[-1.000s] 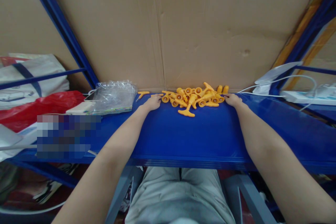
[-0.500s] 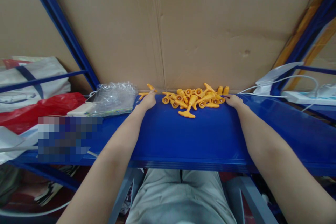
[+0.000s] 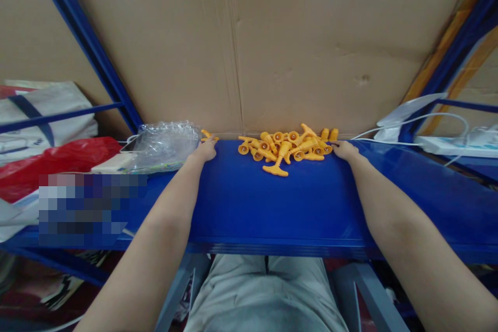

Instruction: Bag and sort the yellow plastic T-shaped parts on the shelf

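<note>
A heap of small orange plastic T-shaped parts [image 3: 286, 146] lies at the back of the blue shelf [image 3: 295, 202], against a cardboard wall. My left hand [image 3: 205, 150] is left of the heap, fingers closed around one or two orange parts [image 3: 207, 136] next to a clear plastic bag. My right hand [image 3: 344, 150] rests at the heap's right edge, fingertips touching the outermost parts; its fingers are curled and mostly hidden. One orange part [image 3: 275, 168] lies loose in front of the heap.
A crumpled clear plastic bag [image 3: 163, 143] sits left of my left hand. Red and white bags [image 3: 54, 158] lie further left. A white power strip with cables [image 3: 447, 142] is at the right. Blue frame posts stand on both sides.
My left hand has slid left from the heap's left edge toward the plastic bag, taking an orange part with it. My right hand has stayed at the heap's right edge.
</note>
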### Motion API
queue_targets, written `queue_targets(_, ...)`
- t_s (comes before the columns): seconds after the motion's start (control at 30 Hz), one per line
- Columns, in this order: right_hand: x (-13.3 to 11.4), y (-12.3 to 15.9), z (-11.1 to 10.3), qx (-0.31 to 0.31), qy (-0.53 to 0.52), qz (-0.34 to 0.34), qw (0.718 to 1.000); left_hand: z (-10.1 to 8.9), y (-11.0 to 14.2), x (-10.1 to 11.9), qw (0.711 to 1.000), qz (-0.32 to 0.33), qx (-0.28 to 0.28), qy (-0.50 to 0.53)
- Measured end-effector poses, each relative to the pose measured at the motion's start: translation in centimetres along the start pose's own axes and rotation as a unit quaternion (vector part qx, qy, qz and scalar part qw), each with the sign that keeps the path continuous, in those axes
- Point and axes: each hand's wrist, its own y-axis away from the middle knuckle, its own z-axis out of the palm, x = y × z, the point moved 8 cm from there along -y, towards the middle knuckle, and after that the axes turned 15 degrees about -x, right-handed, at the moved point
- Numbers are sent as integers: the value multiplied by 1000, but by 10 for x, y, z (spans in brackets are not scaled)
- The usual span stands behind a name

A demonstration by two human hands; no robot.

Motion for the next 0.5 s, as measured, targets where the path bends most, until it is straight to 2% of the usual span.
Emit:
queue_targets(0.1, 2, 4, 3, -31, -13, 32, 999, 1, -1, -6, 1000, -19, -10, 8)
queue_targets(0.33, -2, 9, 0, -31, -20, 35, 999, -2, 2, -7, 1000, -6, -15, 7)
queue_targets(0.5, -1, 8, 2, -35, -16, 36, 999, -3, 0, 2, 1000, 7, -15, -10)
